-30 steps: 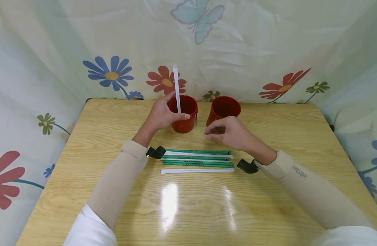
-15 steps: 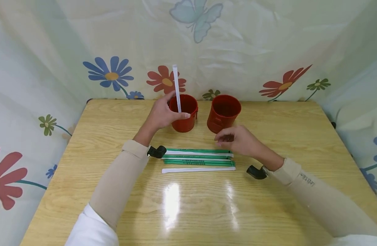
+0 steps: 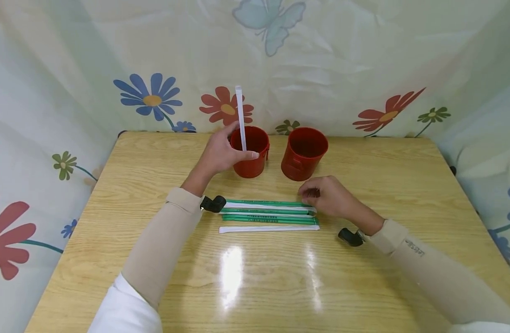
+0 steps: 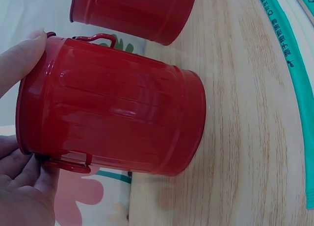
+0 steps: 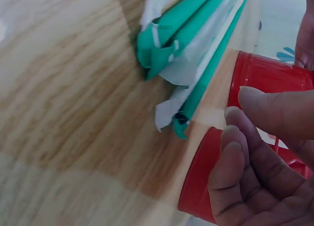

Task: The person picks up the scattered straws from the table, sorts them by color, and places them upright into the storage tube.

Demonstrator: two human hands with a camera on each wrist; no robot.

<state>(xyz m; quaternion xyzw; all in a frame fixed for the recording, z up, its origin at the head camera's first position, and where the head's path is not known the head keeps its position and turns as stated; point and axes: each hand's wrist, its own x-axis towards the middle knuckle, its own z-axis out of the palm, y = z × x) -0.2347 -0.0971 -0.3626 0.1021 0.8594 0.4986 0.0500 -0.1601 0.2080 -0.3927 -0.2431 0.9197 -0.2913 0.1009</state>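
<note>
My left hand (image 3: 218, 153) grips the left red bucket (image 3: 248, 171) near its rim, thumb at the front and fingers round the far side. Against that rim leans a white wrapped straw (image 3: 240, 115), its upper half standing well above the bucket. The left wrist view shows the ribbed red bucket (image 4: 122, 106) with small side handles. My right hand (image 3: 330, 200) hovers by the right ends of a row of green wrapped straws (image 3: 255, 220). Its fingers are loosely curled, with a gap between thumb and fingertips and nothing held, as the right wrist view shows.
A second red bucket (image 3: 297, 169) stands to the right of the first, close to the back edge of the wooden table (image 3: 175, 277). One white wrapped straw (image 3: 271, 229) lies at the front of the row. Behind hangs a flower-printed curtain (image 3: 338, 74).
My right hand has moved from in front of the right bucket, down and to the right, over to the straws' right ends. My left hand keeps its hold on the left bucket.
</note>
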